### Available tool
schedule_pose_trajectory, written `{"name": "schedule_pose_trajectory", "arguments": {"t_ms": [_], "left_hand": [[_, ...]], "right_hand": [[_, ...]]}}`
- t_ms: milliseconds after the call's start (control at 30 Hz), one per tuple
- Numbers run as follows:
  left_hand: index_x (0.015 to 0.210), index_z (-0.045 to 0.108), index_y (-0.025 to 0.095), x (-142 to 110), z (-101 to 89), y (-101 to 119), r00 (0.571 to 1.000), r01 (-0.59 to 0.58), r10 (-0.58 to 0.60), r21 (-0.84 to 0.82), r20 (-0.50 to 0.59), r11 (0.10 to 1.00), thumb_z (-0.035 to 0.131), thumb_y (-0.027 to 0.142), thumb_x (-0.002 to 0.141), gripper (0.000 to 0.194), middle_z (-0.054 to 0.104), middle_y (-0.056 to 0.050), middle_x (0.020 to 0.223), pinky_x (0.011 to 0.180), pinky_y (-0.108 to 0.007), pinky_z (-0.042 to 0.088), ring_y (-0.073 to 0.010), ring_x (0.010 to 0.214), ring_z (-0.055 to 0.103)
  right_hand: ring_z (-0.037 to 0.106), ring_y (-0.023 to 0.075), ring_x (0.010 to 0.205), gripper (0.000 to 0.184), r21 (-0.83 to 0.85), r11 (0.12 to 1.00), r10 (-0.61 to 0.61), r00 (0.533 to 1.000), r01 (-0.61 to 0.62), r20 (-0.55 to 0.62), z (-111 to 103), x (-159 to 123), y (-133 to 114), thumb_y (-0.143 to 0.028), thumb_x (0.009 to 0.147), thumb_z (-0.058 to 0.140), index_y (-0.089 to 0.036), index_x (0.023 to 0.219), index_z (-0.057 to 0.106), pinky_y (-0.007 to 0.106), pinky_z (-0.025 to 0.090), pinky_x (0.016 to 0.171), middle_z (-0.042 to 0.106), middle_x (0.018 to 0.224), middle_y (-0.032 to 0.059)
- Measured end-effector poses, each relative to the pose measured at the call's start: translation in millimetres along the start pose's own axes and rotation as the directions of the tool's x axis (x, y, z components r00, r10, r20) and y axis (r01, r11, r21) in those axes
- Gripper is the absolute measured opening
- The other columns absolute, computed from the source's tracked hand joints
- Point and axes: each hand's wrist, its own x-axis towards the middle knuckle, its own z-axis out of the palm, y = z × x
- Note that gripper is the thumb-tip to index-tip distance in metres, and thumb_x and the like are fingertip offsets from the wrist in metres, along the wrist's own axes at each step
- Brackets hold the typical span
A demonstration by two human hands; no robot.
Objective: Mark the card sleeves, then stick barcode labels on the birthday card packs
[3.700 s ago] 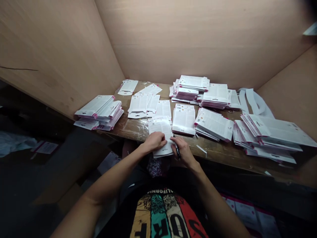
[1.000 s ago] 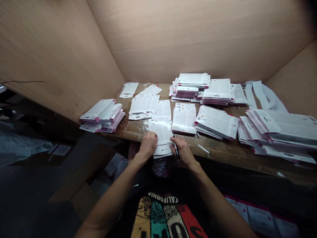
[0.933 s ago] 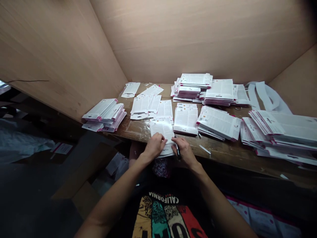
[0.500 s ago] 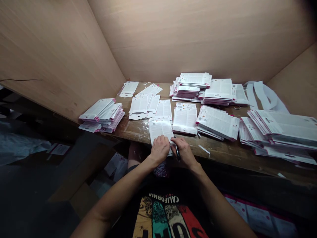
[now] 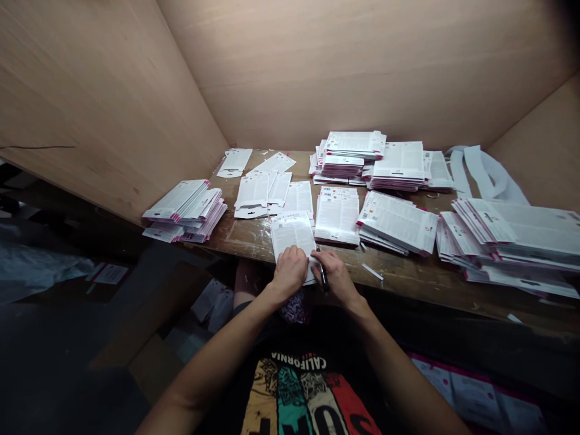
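A person sits at a rough wooden table (image 5: 399, 279) boxed in by plywood walls (image 5: 317, 66), seen from their own head, looking down past a black T-shirt (image 5: 294, 393). Two hands work close together at the table's near edge, around its centre. The left hand (image 5: 290, 273) lies on a stack of printed cards (image 5: 292, 237), fingers curved over the stack's near part; whether it pinches the stack or only presses it cannot be told. The right hand (image 5: 334, 272) is closed around one black pen (image 5: 323, 278), its fingers at the stack's right edge. The pen's tip is hidden.

Beyond the hands lie about eleven more groups of white cards, many with pink edges. One neat pile (image 5: 338, 216) sits just right of the stack, and a fanned pile (image 5: 397, 225) lies right of that. Three piles (image 5: 356, 146) stand in a row at the far right of centre. Five loose cards or thin piles (image 5: 254, 192) spread across the far left of centre. One heap (image 5: 183, 208) lies at the left end, and one large heap (image 5: 512, 238) at the right. Curled white strips (image 5: 487, 175) lean near the far right corner.
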Motion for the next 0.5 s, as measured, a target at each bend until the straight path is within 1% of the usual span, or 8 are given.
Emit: {"name": "schedule_pose_trajectory", "arguments": {"t_ms": [67, 133, 233, 333, 400, 433, 500], "left_hand": [[0.103, 0.062, 0.012, -0.5, 0.2, 3.8, 1.000, 0.000, -0.001, 0.044, 0.011, 0.999, 0.048, 0.017, 0.103, 0.015, 0.064, -0.015, 0.104, 0.084, -0.041, 0.048, -0.0300, 0.098, 0.061], [0.103, 0.062, 0.012, -2.5, 1.8, 4.1, 1.000, -0.005, 0.005, 0.048, 0.006, 0.999, 0.047, 0.014, 0.102, 0.015, 0.064, -0.016, 0.105, 0.085, -0.042, 0.049, -0.0306, 0.099, 0.060], [0.102, 0.061, 0.012, -6.9, 5.1, -3.0, 0.999, 0.001, -0.002, -0.019, -0.040, 1.000, 0.045, 0.015, 0.104, 0.016, 0.063, -0.016, 0.106, 0.089, -0.042, 0.049, -0.0291, 0.100, 0.059], [0.103, 0.059, 0.014, -9.4, 5.2, -12.1, 0.996, 0.009, -0.023, -0.159, -0.083, 0.987, 0.044, 0.019, 0.107, 0.016, 0.063, -0.012, 0.104, 0.092, -0.037, 0.050, -0.0245, 0.099, 0.060], [0.103, 0.059, 0.016, -8.8, 2.5, -13.8, 0.997, -0.010, -0.006, -0.220, -0.072, 0.975, 0.047, 0.022, 0.107, 0.014, 0.063, -0.010, 0.104, 0.093, -0.036, 0.050, -0.0232, 0.100, 0.061], [0.102, 0.059, 0.017, -7.9, 0.5, -12.8, 0.999, -0.017, 0.006, -0.217, -0.050, 0.976, 0.049, 0.024, 0.106, 0.013, 0.064, -0.010, 0.104, 0.093, -0.036, 0.050, -0.0237, 0.100, 0.062], [0.102, 0.060, 0.016, -5.4, -3.5, -7.4, 1.000, -0.015, 0.017, -0.128, 0.017, 0.992, 0.051, 0.025, 0.105, 0.013, 0.065, -0.011, 0.105, 0.091, -0.039, 0.050, -0.0261, 0.102, 0.062]], "right_hand": [[0.061, 0.0313, 0.115, 0.038, -0.004, 1.000, -0.003, 1.000, 0.003, 0.007, -0.3, -0.4, -0.8, -0.010, 0.096, 0.058, -0.021, 0.132, 0.065, 0.050, 0.054, 0.100, 0.072, 0.122, 0.0124], [0.061, 0.0313, 0.115, 0.038, -0.006, 1.000, 0.000, 1.000, 0.000, 0.003, -0.2, -0.7, -1.3, -0.010, 0.096, 0.058, -0.020, 0.132, 0.065, 0.050, 0.054, 0.100, 0.072, 0.122, 0.0128], [0.061, 0.0314, 0.116, 0.036, -0.010, 1.000, 0.010, 1.000, -0.010, -0.002, 0.4, -0.9, -1.3, -0.011, 0.096, 0.059, -0.019, 0.131, 0.066, 0.050, 0.055, 0.100, 0.072, 0.122, 0.0136], [0.061, 0.0315, 0.116, 0.034, -0.015, 1.000, 0.014, 1.000, -0.014, 0.001, 0.7, -1.0, -0.5, -0.011, 0.096, 0.059, -0.019, 0.129, 0.066, 0.050, 0.055, 0.100, 0.072, 0.122, 0.0139], [0.061, 0.0316, 0.115, 0.034, -0.016, 1.000, 0.012, 1.000, -0.012, 0.000, 0.9, -1.0, 0.3, -0.012, 0.096, 0.060, -0.019, 0.128, 0.067, 0.050, 0.055, 0.100, 0.072, 0.121, 0.0135], [0.061, 0.0316, 0.115, 0.034, -0.016, 1.000, 0.011, 1.000, -0.011, 0.000, 1.0, -0.9, 0.7, -0.012, 0.095, 0.060, -0.019, 0.128, 0.067, 0.049, 0.055, 0.100, 0.072, 0.121, 0.0133], [0.061, 0.0314, 0.115, 0.036, -0.017, 1.000, 0.008, 1.000, -0.008, -0.001, 1.3, -0.8, 1.3, -0.012, 0.095, 0.060, -0.019, 0.130, 0.066, 0.049, 0.055, 0.100, 0.072, 0.121, 0.0131]]}}
